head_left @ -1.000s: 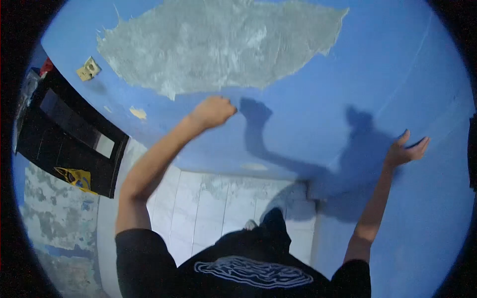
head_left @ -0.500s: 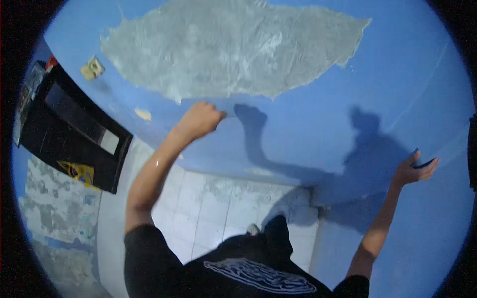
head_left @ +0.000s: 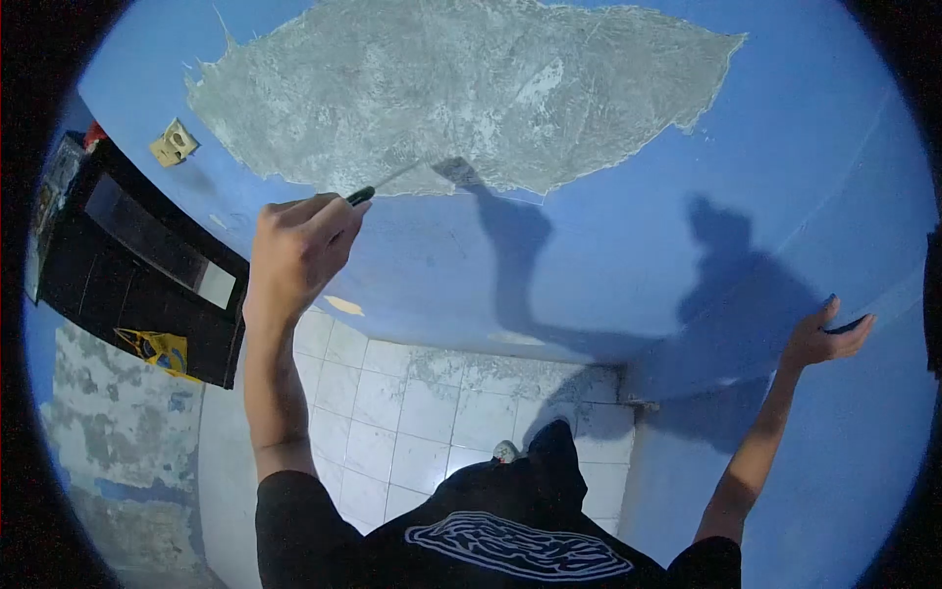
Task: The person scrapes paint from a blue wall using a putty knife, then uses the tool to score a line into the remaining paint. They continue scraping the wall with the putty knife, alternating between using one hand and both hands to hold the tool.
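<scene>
My left hand (head_left: 299,245) is closed round the dark handle of a scraper (head_left: 363,194). Its thin blade, seen nearly edge-on, reaches up and right to the lower part of a grey bare patch (head_left: 412,88) on the blue wall (head_left: 608,236). Whether the blade tip touches the wall I cannot tell. Ragged paint edges border this patch. Over at the right, my right hand (head_left: 824,334) is open, thumb and fingers apart, against or very near the blue wall. Nothing shows in it.
A yellowish switch or socket plate (head_left: 175,143) is fixed on the wall at the left. Beyond it stands a dark cabinet (head_left: 128,265) with a yellow bag (head_left: 157,348) hanging from it. White floor tiles (head_left: 422,412) lie below, stained along the wall. Shadows fall across the wall.
My left hand has moved left and slightly down, toward the camera, and the scraper now shows clearly. My right hand stays nearly in place. The view has shifted slightly.
</scene>
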A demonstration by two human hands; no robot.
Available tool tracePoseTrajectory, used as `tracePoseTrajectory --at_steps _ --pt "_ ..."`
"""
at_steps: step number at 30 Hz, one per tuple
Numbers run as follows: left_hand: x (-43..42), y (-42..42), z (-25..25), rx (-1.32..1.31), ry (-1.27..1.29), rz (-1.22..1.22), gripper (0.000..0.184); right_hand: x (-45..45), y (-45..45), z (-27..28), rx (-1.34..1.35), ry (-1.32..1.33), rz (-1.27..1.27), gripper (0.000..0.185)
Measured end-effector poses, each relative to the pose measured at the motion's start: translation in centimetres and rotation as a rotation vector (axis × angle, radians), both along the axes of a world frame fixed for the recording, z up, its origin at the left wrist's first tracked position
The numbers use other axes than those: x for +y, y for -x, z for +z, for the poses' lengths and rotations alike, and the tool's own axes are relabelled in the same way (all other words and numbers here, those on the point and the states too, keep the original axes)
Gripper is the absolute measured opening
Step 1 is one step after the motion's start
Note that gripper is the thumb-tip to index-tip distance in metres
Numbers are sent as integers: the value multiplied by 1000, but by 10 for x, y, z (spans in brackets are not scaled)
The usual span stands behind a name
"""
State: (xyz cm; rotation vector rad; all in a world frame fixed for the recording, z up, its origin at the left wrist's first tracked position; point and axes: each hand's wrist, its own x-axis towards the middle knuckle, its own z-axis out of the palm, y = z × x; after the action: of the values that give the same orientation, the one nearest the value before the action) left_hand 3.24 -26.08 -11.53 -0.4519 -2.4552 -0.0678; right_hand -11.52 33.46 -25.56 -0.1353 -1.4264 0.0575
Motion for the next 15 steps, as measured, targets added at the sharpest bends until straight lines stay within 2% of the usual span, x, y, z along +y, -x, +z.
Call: tracePoseTrajectory --at_steps 2,3,6,8,10,11,12,15 --pt "-1 21 -20 79 43 -5 4 0 1 0 13 -8 -4 68" --pt "4 28 -18 -37 130 0 2 0 2 0 9 -9 3 68" --pt "3 24 -9 -66 213 -52 3 4 -2 -4 -7 -37 -13 68" --pt "7 4 3 -17 174 -59 2 7 3 -4 7 -31 -41 67" --pt "6 -5 6 154 14 -72 3 4 3 -2 0 -15 -39 66" --pt "0 14 -13 37 67 5 1 2 1 -4 -17 -1 -40 66" --pt "-4 35 -28 23 178 -56 3 2 0 -4 -24 -9 -35 66" --pt "-2 22 -14 -74 168 -37 3 2 -1 -1 2 -46 -8 65"
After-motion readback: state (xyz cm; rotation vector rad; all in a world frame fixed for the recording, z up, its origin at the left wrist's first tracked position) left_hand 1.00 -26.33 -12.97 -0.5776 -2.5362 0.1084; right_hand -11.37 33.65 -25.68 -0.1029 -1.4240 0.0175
